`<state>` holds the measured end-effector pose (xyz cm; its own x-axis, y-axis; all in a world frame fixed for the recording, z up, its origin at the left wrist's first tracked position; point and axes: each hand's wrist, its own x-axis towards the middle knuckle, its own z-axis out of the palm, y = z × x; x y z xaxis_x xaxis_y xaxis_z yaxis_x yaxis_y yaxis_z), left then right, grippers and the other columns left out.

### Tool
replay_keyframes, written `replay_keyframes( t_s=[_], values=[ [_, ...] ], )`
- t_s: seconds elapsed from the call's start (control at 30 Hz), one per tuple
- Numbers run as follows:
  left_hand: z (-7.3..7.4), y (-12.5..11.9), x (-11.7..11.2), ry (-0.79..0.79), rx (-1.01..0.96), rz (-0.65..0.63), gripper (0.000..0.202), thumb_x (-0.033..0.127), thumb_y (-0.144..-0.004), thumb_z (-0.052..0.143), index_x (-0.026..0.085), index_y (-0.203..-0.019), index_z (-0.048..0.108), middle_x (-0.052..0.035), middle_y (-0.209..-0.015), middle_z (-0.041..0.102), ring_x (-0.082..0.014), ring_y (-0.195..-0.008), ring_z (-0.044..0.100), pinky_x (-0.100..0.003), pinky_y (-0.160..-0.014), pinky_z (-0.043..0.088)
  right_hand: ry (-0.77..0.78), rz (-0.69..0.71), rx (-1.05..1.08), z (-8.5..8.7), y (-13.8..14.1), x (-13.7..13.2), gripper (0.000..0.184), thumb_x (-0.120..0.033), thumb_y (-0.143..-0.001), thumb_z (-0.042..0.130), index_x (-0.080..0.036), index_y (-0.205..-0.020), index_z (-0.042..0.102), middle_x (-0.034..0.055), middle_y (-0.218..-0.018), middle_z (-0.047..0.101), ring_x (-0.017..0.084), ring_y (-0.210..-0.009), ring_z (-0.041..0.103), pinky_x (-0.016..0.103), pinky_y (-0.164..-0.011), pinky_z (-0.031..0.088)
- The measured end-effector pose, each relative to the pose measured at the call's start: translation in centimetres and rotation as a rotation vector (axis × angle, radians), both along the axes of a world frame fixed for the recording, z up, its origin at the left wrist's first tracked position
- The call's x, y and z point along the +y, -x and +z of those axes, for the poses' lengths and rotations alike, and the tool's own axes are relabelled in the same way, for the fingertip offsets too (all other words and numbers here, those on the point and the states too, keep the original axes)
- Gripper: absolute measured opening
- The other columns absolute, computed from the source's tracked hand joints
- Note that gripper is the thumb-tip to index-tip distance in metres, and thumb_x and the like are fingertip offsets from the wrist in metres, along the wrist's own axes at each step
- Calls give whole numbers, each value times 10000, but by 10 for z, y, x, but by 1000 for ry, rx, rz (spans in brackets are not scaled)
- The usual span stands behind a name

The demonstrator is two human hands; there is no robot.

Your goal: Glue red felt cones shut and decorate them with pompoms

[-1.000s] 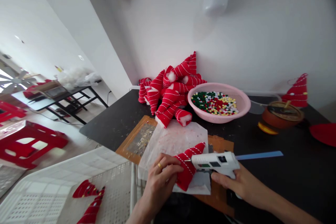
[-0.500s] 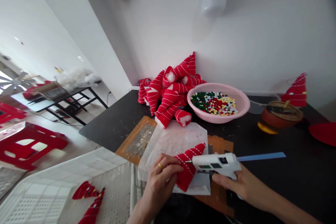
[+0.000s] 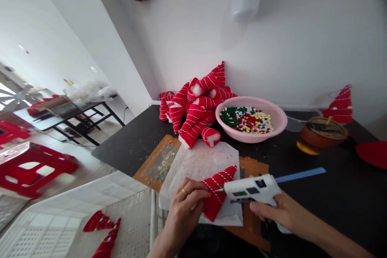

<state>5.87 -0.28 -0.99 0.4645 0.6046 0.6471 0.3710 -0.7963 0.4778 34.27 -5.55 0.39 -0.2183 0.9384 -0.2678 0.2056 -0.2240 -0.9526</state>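
My left hand (image 3: 185,205), with a gold ring, is closed on a red cone with white stripes (image 3: 218,188) lying on a white sheet (image 3: 199,161). In my right hand (image 3: 279,213) I grip a white glue gun (image 3: 252,189) with a blue stick out its back. The gun's nozzle touches the side of the cone. Both hands are near the front edge of the black table (image 3: 136,139).
A heap of red striped cones (image 3: 195,107) lies at the wall, beside a pink basket (image 3: 276,123) of small coloured pom-poms. A brown bowl (image 3: 322,135) and one upright cone (image 3: 343,105) stand at the right. A white crate (image 3: 60,225) holding red cones sits lower left.
The glue gun has shifted slightly right and tilted, its blue stick now angled upward. My left hand keeps its hold on the cone.
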Motion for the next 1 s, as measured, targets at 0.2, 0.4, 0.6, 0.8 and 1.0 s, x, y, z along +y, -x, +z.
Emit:
replay_keyframes(
  t_s=[0.2, 0.4, 0.6, 0.8, 1.0],
  values=[
    [2, -1, 0, -7, 3, 12, 278, -10, -899, 512, 201, -945, 688, -54, -930, 711, -163, -833, 649, -283, -738, 541, 62, -43, 159, -4, -3, 4, 535, -672, -822, 680, -150, -706, 655, 44, -639, 638, 163, -611, 556, 277, -584, 449],
    [2, -1, 0, -3, -8, 17, 275, 4, -906, 507, 205, -931, 694, -51, -922, 715, -160, -825, 660, -277, -735, 548, 13, -114, 54, -9, -4, 8, 552, -709, -778, 689, -166, -687, 646, 35, -618, 623, 175, -596, 545, 295, -580, 438],
    [1, 0, -1, 12, -10, 4, 284, -23, -892, 520, 203, -945, 684, -55, -931, 709, -167, -841, 645, -284, -740, 539, -81, -95, -71, -5, 1, 5, 419, -613, -850, 669, -207, -755, 631, 1, -655, 596, 184, -652, 554, 301, -630, 478],
    [1, 0, 0, 10, -13, -13, 288, -33, -889, 531, 204, -961, 678, -56, -940, 709, -168, -842, 636, -287, -736, 529, -167, -89, -132, -4, 3, 5, 370, -581, -851, 685, -228, -752, 634, -13, -608, 563, 173, -609, 515, 291, -601, 484],
    [-1, 0, 0, 8, -16, -12, 289, -36, -892, 530, 202, -964, 676, -53, -944, 706, -164, -854, 636, -281, -746, 530, -140, -84, -125, -8, 2, 4, 327, -556, -874, 688, -235, -825, 647, -17, -631, 575, 176, -618, 548, 283, -622, 508]
  ],
)
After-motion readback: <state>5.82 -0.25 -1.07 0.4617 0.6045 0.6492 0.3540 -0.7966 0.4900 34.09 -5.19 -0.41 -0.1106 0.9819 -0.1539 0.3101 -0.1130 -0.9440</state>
